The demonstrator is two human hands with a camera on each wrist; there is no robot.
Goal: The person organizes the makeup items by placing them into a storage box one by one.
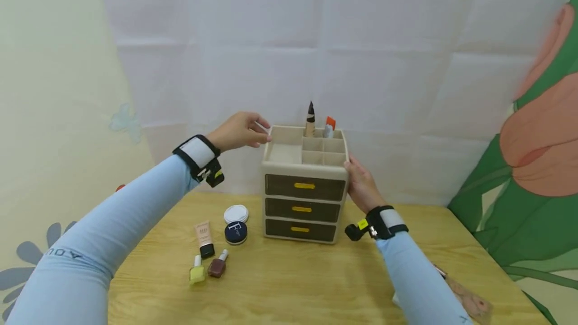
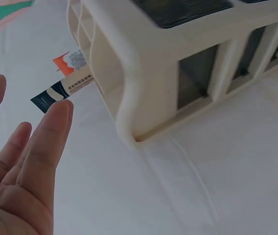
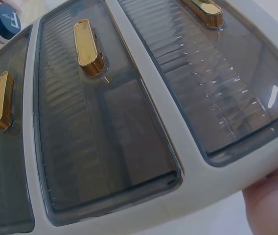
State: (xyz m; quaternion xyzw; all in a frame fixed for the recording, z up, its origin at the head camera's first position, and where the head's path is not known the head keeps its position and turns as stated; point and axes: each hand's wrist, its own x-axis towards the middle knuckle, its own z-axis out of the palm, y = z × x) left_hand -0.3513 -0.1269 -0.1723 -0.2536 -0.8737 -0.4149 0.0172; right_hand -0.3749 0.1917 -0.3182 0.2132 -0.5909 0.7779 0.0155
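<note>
A cream desktop drawer organizer (image 1: 263, 199) with dark drawer fronts and gold-coloured handles stands upright on the table. My left hand (image 1: 241, 130) is at its upper left edge, fingertips close to the rim and loosely spread. In the left wrist view the left hand (image 2: 29, 166) holds nothing. My right hand (image 1: 363, 184) grips the organizer's upper right side; part of the fingers is hidden behind it in the right wrist view. A beige tube with a dark pointed cap (image 1: 310, 120) and an orange-and-white tube (image 1: 329, 127) stand in the organizer's rear compartments.
Left of the organizer lie a white round compact (image 1: 236, 213), a dark blue one (image 1: 236, 233), a beige cosmetic tube (image 1: 203, 234), a yellow nail polish bottle (image 1: 197, 271) and a dark red one (image 1: 217, 266). A brownish item (image 1: 471, 300) lies partly behind the right sleeve. White cloth hangs behind.
</note>
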